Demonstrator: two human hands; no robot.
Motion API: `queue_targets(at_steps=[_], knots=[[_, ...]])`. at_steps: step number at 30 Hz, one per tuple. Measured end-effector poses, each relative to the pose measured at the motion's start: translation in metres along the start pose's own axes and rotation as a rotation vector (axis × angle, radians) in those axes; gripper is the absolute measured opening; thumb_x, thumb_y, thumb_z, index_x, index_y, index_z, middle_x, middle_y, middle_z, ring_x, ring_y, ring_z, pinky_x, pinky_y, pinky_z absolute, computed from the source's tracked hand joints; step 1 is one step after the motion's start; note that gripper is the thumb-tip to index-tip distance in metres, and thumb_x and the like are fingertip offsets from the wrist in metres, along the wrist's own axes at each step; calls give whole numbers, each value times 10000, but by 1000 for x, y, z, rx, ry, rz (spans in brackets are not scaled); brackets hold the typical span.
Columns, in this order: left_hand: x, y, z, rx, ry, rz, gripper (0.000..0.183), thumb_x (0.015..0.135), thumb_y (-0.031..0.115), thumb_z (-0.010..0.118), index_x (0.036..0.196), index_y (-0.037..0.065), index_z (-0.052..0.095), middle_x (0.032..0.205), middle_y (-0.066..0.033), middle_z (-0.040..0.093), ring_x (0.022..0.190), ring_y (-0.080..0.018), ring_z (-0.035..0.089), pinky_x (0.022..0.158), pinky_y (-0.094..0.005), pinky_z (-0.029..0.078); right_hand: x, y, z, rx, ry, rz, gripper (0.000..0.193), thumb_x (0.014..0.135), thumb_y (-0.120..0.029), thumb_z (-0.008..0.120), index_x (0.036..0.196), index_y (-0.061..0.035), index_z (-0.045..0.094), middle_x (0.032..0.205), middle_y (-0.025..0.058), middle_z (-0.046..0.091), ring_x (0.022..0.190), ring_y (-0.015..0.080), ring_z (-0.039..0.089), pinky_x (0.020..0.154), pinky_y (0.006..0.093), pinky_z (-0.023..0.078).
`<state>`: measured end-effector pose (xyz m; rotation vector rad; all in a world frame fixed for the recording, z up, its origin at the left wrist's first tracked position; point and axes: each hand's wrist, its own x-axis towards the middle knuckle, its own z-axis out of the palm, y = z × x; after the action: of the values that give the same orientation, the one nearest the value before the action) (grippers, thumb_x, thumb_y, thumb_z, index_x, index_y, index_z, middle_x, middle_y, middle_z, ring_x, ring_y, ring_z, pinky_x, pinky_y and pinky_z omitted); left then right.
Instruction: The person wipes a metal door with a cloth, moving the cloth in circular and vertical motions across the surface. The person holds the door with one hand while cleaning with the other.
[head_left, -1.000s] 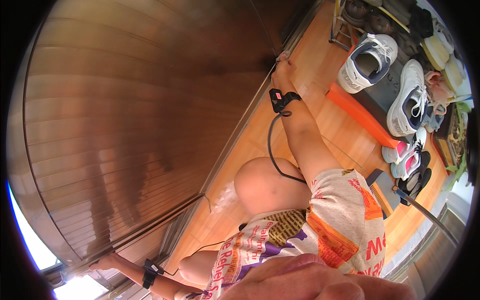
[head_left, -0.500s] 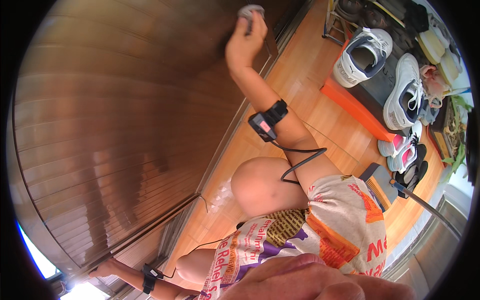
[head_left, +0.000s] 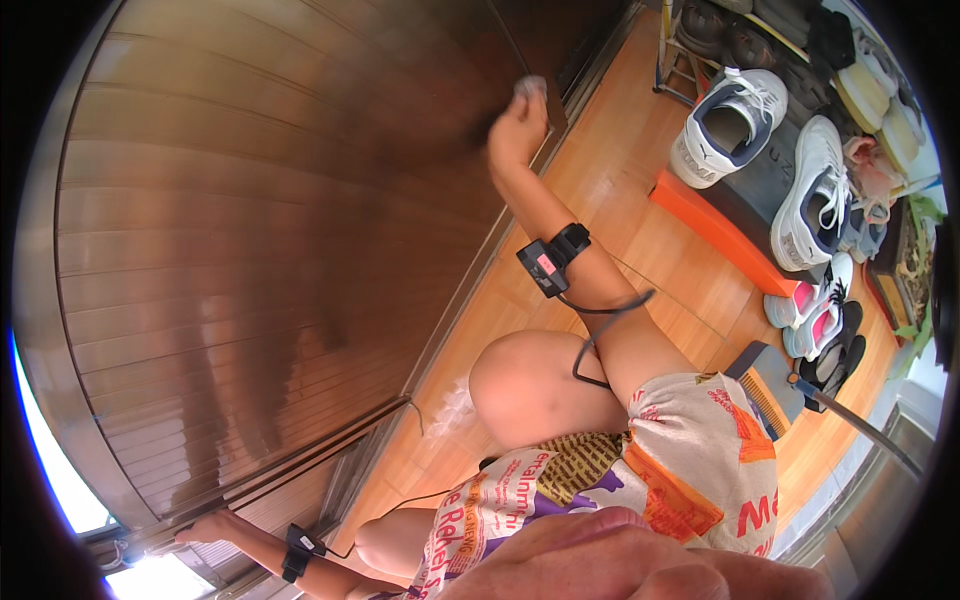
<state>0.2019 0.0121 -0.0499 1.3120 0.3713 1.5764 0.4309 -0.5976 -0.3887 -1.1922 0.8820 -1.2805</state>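
Note:
My right hand (head_left: 520, 128) is closed around a small grey wad, apparently a cloth (head_left: 531, 88), partly hidden by my fingers and smeared by motion. It is against the brown ribbed door panel (head_left: 330, 230), near the panel's lower frame. At the lower left, my left hand (head_left: 208, 527) grips the edge of the door frame (head_left: 150, 530), beside a bright gap. Its fingertips are small and hard to make out. On each forearm sits a strapped black device with a cable.
White sneakers (head_left: 735, 125) stand on an orange-edged shoebox (head_left: 700, 228) at the right, before a crowded shoe rack (head_left: 672, 60). Smaller shoes (head_left: 820, 310) and a dustpan-like grey tool with a long handle (head_left: 765, 385) lie nearer. My bent knee (head_left: 535, 385) is above the wooden floor (head_left: 590, 150).
My right hand has moved down and slightly right along the panel with the grey cloth. My left hand stays at the door edge. The whole view has shifted a little.

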Motion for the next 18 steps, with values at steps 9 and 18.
queue_targets(at_steps=[9, 18], knots=[[24, -10, -5, 60, 8, 92, 822, 1056, 568, 405, 1420, -168, 450, 1454, -254, 535, 1249, -408, 577, 1062, -538, 520, 11, -100, 29, 369, -255, -660, 415, 928, 28, 595, 1340, -21, 621, 1463, 212, 564, 1384, 430, 499, 1157, 465, 406], [44, -21, -18, 25, -25, 47, 884, 1061, 602, 391, 1402, -213, 433, 1479, -262, 514, 1256, -402, 575, 1074, -524, 514, -39, 41, -39, -105, -216, 225, 494, 1086, -166, 454, 1550, -3, 408, 1587, 252, 422, 1492, 397, 379, 1230, 416, 307]])
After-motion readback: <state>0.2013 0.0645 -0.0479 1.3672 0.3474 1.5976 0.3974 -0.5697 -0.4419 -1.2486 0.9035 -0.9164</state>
